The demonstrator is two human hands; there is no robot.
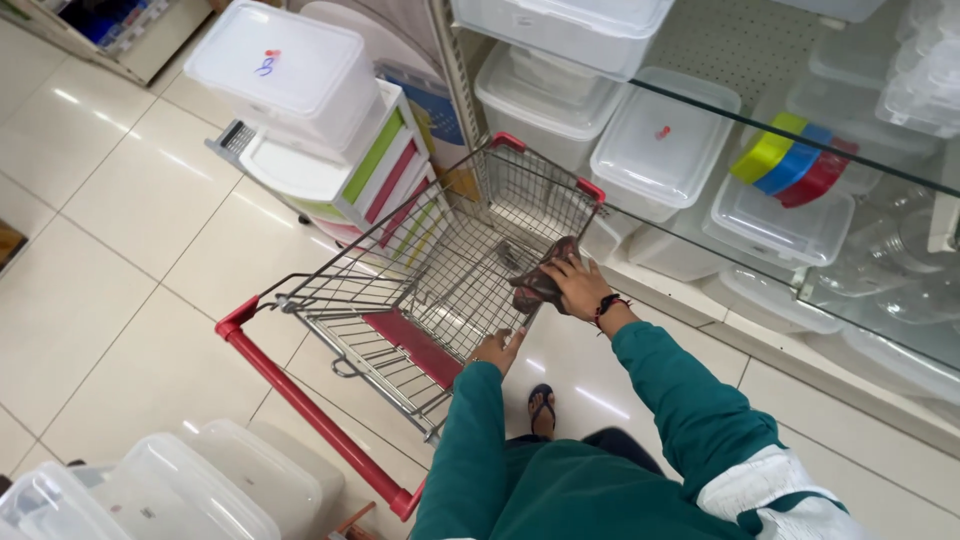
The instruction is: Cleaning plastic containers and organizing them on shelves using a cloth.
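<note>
Your right hand (577, 283) pressed a brownish cloth (537, 280) on the shopping cart (430, 290) side at frame center, fingers spread; your left hand (497, 350) gripped the cart's rim just below.

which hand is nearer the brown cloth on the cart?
Right. The right hand presses on the brown cloth at the cart side rim. The left hand rests lower on the same rim, apart from the cloth.

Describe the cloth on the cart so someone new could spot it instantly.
Start at the wire shopping cart with red trim in the aisle. On its side rim nearest the shelves, the right hand presses a crumpled brown cloth. It is the only soft, dark thing among wire mesh and clear plastic containers.
</note>
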